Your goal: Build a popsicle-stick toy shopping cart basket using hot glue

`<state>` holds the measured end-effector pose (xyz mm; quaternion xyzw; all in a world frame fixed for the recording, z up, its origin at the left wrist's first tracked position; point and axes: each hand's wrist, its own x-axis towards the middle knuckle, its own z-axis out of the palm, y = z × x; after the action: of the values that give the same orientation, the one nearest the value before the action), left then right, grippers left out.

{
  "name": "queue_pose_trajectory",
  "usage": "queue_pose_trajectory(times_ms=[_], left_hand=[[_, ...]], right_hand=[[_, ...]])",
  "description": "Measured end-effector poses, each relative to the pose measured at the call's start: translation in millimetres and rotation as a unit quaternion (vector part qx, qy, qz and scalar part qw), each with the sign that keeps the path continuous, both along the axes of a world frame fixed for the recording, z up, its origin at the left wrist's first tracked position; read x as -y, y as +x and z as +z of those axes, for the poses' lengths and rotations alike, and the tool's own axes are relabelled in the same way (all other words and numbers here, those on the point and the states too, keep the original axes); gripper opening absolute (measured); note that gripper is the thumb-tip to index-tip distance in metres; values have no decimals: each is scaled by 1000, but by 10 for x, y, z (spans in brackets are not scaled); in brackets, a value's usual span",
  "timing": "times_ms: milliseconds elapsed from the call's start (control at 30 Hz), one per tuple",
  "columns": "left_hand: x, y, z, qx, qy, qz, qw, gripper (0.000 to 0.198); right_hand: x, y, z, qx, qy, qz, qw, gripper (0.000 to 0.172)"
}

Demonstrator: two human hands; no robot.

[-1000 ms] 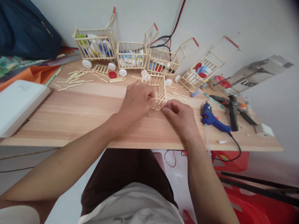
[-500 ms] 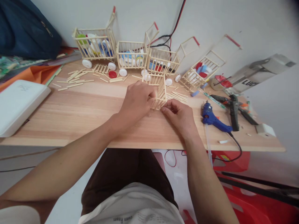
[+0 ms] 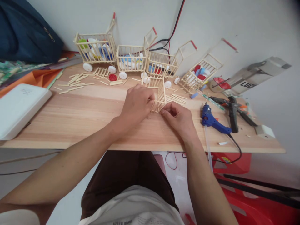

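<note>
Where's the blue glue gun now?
Head view, right side of the tabletop: the blue glue gun lies between the right hand and the black tool.

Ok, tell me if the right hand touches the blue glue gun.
Apart: the head view shows tabletop between the right hand and the blue glue gun.

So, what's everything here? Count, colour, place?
stick frame: one, pale, between the hands
stick carts: four, pale, by the wall
loose sticks: many, pale, on the table
glue gun: one, blue, right of the hands
dark tools: count unclear, black, beyond the glue gun
flat case: one, white, table's left
bag: one, dark blue, back left
bottle: one, grey, back right
cup: one, red and pale, beside the bottle
table: one, light wood, under the hands
left hand: one, bare, holding the frame
right hand: one, bare, at the frame's near corner
</note>
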<state>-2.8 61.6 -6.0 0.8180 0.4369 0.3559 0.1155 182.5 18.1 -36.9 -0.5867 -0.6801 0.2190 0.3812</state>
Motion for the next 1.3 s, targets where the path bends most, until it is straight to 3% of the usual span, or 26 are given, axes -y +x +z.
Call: queue_pose_trajectory(times_ms=[367,733,967,1300], left_hand=[[-7,-18,12,-30,11,0,999,13],[17,-6,-30,-60,47,11,997,14],[20,-10,-34,-65,50,15,997,18],[51,10,-9,-86,57,5,995,23]], right_hand=[[91,-107,107,32,-5,-3,999,10],[66,-209,11,92,44,-52,993,11],[103,-121,26,42,53,-42,997,17],[95,-124,72,14,71,-75,995,7]])
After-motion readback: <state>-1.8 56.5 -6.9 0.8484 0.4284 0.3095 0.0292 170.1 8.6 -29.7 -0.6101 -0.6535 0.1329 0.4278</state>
